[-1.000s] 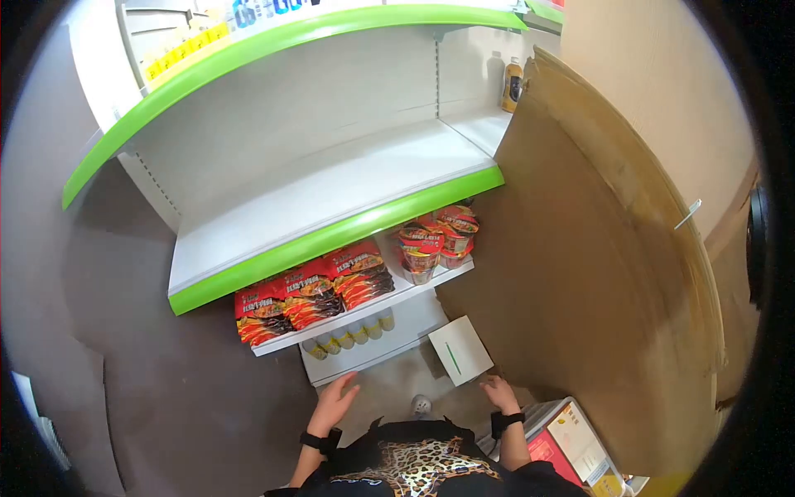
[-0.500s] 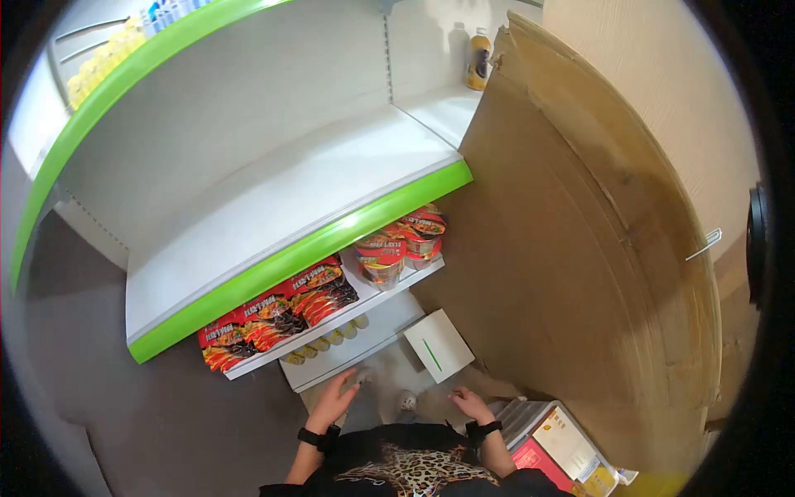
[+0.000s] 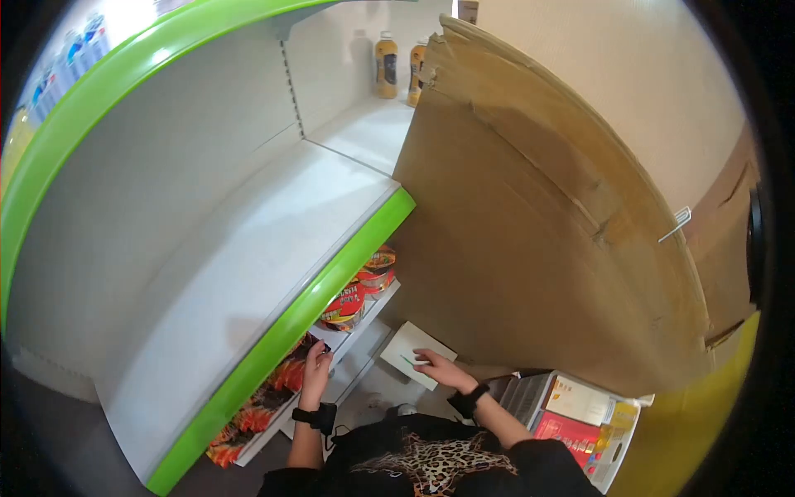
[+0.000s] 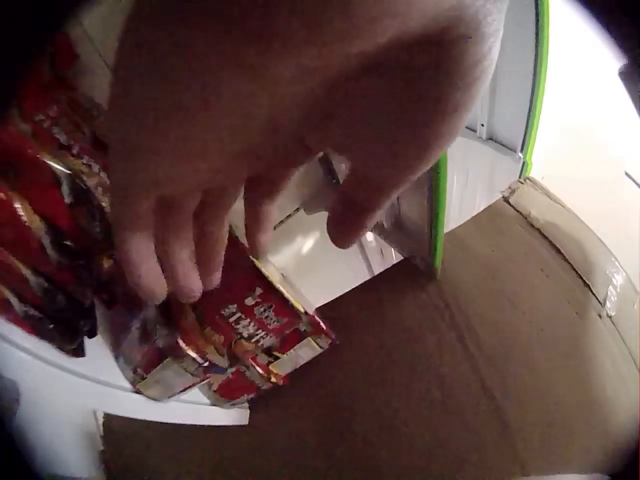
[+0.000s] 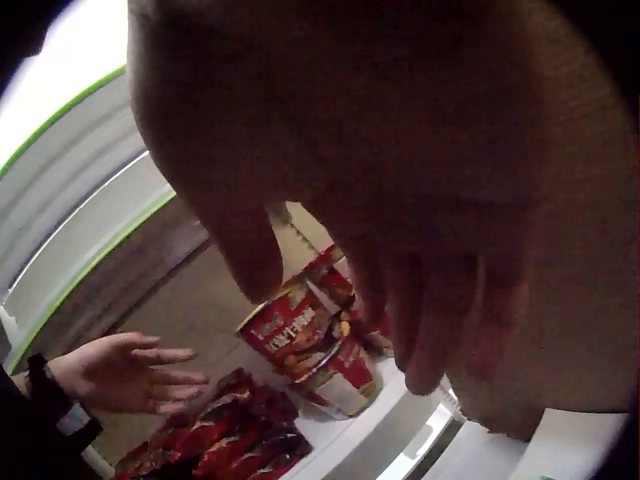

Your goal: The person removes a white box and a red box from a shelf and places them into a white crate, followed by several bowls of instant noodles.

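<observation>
Left hand [image 3: 314, 373], right hand [image 3: 444, 370]: fingers released, empty. Noodle packets [image 3: 286, 378] left, noodle cups [image 3: 344, 309] far right, probably shelved by type.

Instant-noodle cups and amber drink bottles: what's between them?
In the head view, green-edged white shelving lies between the noodle cups and the drink bottles.

Brown cardboard [image 3: 513, 224], two bottles [image 3: 386, 68], loaded crate [image 3: 527, 402]

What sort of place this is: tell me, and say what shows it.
Probably a small shop, or a mock-up of one: there are white shelves with green edging, matching red packets lined up in a row, and red cups grouped beside them.
</observation>
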Action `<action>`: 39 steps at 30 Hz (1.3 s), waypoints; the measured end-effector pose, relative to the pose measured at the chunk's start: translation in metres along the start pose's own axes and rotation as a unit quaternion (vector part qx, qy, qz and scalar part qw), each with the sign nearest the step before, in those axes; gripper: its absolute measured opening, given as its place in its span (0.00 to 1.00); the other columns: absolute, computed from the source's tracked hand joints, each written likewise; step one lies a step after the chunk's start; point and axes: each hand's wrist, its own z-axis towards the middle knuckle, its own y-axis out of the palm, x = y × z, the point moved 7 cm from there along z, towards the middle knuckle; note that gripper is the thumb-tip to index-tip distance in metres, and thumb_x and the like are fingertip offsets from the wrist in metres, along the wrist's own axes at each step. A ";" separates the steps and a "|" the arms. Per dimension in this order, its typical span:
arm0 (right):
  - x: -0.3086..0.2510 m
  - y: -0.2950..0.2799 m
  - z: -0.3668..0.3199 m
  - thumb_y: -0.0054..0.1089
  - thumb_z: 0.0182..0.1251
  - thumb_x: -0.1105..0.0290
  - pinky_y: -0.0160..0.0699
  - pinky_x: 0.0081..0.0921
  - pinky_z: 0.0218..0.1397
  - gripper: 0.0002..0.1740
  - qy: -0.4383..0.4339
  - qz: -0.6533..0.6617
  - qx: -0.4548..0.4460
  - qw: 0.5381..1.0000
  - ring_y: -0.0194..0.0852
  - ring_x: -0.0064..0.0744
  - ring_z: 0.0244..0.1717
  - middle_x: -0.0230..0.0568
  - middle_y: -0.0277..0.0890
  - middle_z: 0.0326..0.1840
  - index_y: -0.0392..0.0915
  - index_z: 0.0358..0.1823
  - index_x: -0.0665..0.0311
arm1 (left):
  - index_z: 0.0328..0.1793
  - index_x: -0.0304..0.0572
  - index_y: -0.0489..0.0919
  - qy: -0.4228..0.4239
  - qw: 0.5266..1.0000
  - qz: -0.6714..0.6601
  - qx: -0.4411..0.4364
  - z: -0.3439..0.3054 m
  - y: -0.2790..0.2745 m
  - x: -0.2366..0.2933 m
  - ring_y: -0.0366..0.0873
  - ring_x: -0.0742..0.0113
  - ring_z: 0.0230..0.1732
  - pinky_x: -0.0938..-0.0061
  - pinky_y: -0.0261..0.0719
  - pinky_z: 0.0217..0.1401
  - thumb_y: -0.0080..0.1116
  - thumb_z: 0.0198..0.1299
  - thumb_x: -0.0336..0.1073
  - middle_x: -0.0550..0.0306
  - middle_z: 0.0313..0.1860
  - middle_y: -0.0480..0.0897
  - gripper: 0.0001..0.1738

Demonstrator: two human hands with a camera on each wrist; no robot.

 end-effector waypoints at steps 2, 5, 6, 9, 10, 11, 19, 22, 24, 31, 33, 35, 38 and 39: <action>-0.023 0.016 0.036 0.53 0.59 0.62 0.62 0.28 0.58 0.31 -0.015 0.032 -0.017 0.999 0.60 0.36 0.59 0.48 0.61 0.60 0.57 0.61 0.70 | 0.55 0.34 0.68 0.046 0.999 0.018 0.012 0.024 -0.005 0.005 0.70 0.68 0.44 0.76 0.67 0.50 0.52 0.56 0.32 0.50 0.45 0.74 0.21; -0.068 0.032 0.071 0.55 0.57 0.63 0.59 0.30 0.60 0.36 0.043 0.119 -0.023 0.992 0.54 0.37 0.63 0.48 0.55 0.64 0.51 0.64 0.69 | 0.49 0.28 0.70 0.004 0.995 0.088 -0.040 0.054 0.000 0.033 0.71 0.67 0.40 0.74 0.69 0.42 0.54 0.55 0.36 0.50 0.39 0.75 0.19; -0.070 0.039 0.085 0.55 0.57 0.63 0.59 0.30 0.60 0.36 0.042 0.130 -0.008 0.991 0.54 0.37 0.63 0.48 0.55 0.64 0.51 0.64 0.69 | 0.49 0.28 0.70 0.008 0.994 0.095 -0.057 0.064 0.001 0.029 0.71 0.67 0.40 0.74 0.69 0.42 0.54 0.55 0.36 0.50 0.39 0.75 0.19; -0.077 0.050 0.125 0.55 0.56 0.63 0.54 0.31 0.63 0.40 0.020 0.154 0.037 0.987 0.49 0.37 0.66 0.49 0.51 0.66 0.47 0.66 0.67 | 0.52 0.31 0.70 0.019 0.993 0.115 -0.017 0.099 -0.011 0.003 0.69 0.66 0.45 0.74 0.66 0.50 0.55 0.54 0.37 0.56 0.43 0.74 0.22; -0.088 0.057 0.129 0.55 0.56 0.63 0.52 0.31 0.64 0.41 -0.028 0.204 0.011 0.979 0.46 0.38 0.67 0.49 0.50 0.67 0.45 0.67 0.66 | 0.52 0.31 0.70 0.020 0.992 0.117 -0.031 0.099 -0.008 0.014 0.69 0.66 0.45 0.74 0.66 0.50 0.55 0.54 0.37 0.56 0.43 0.74 0.22; -0.097 0.062 0.130 0.55 0.56 0.63 0.49 0.32 0.66 0.41 -0.075 0.252 -0.014 0.965 0.44 0.38 0.68 0.50 0.48 0.67 0.44 0.67 0.66 | 0.52 0.32 0.70 0.022 0.992 0.123 -0.029 0.099 -0.010 0.016 0.69 0.66 0.45 0.74 0.66 0.49 0.55 0.54 0.37 0.56 0.43 0.74 0.21; -0.087 0.051 0.091 0.55 0.56 0.64 0.49 0.31 0.66 0.39 -0.040 0.227 0.064 0.971 0.45 0.39 0.68 0.51 0.52 0.65 0.46 0.66 0.67 | 0.51 0.34 0.72 -0.111 0.992 0.000 -0.057 0.092 -0.028 0.007 0.70 0.71 0.40 0.76 0.68 0.45 0.51 0.56 0.39 0.57 0.41 0.75 0.19; -0.066 0.050 0.055 0.54 0.57 0.63 0.54 0.29 0.63 0.35 -0.029 0.172 0.066 0.982 0.54 0.37 0.63 0.52 0.58 0.61 0.53 0.63 0.71 | 0.50 0.35 0.72 -0.151 0.981 0.006 -0.120 0.077 0.000 0.019 0.71 0.72 0.39 0.76 0.69 0.43 0.50 0.57 0.40 0.57 0.40 0.76 0.19; -0.041 0.048 0.032 0.56 0.53 0.61 0.54 0.28 0.63 0.35 -0.007 0.220 0.095 0.971 0.56 0.39 0.62 0.53 0.60 0.61 0.57 0.61 0.70 | 0.50 0.37 0.73 -0.128 0.972 0.063 -0.186 0.063 0.024 0.028 0.72 0.75 0.34 0.78 0.69 0.40 0.48 0.58 0.41 0.58 0.36 0.77 0.18; -0.038 0.038 -0.071 0.51 0.57 0.67 0.56 0.29 0.62 0.32 0.013 0.266 0.204 0.942 0.56 0.34 0.61 0.49 0.60 0.61 0.54 0.64 0.68 | 0.50 0.28 0.70 -0.209 0.900 0.083 -0.374 0.038 0.084 -0.014 0.74 0.70 0.31 0.79 0.72 0.37 0.48 0.59 0.37 0.54 0.33 0.76 0.18; -0.033 0.043 -0.089 0.50 0.58 0.68 0.57 0.29 0.61 0.32 0.003 0.272 0.246 0.930 0.57 0.34 0.61 0.48 0.61 0.60 0.54 0.64 0.67 | 0.49 0.31 0.71 -0.199 0.887 0.100 -0.405 0.032 0.102 -0.011 0.75 0.70 0.29 0.81 0.72 0.35 0.48 0.60 0.40 0.55 0.31 0.77 0.18; -0.031 0.047 -0.112 0.51 0.58 0.68 0.58 0.29 0.60 0.32 -0.003 0.300 0.294 0.907 0.59 0.33 0.59 0.46 0.63 0.58 0.53 0.65 0.64 | 0.45 0.32 0.72 -0.188 0.875 0.096 -0.435 0.021 0.120 -0.004 0.77 0.68 0.27 0.80 0.73 0.35 0.46 0.61 0.40 0.54 0.27 0.78 0.16; -0.020 0.052 -0.143 0.52 0.59 0.68 0.59 0.29 0.60 0.33 0.019 0.298 0.354 0.886 0.59 0.33 0.59 0.45 0.63 0.58 0.53 0.65 0.64 | 0.44 0.30 0.72 -0.161 0.836 0.132 -0.508 -0.001 0.148 0.019 0.77 0.66 0.28 0.79 0.74 0.37 0.45 0.61 0.39 0.52 0.29 0.78 0.16; -0.016 0.054 -0.153 0.52 0.59 0.68 0.59 0.29 0.60 0.33 0.016 0.300 0.362 0.882 0.59 0.33 0.59 0.45 0.63 0.58 0.53 0.65 0.64 | 0.44 0.29 0.72 -0.166 0.819 0.149 -0.529 -0.009 0.156 0.022 0.77 0.67 0.31 0.79 0.74 0.39 0.45 0.61 0.38 0.50 0.33 0.78 0.16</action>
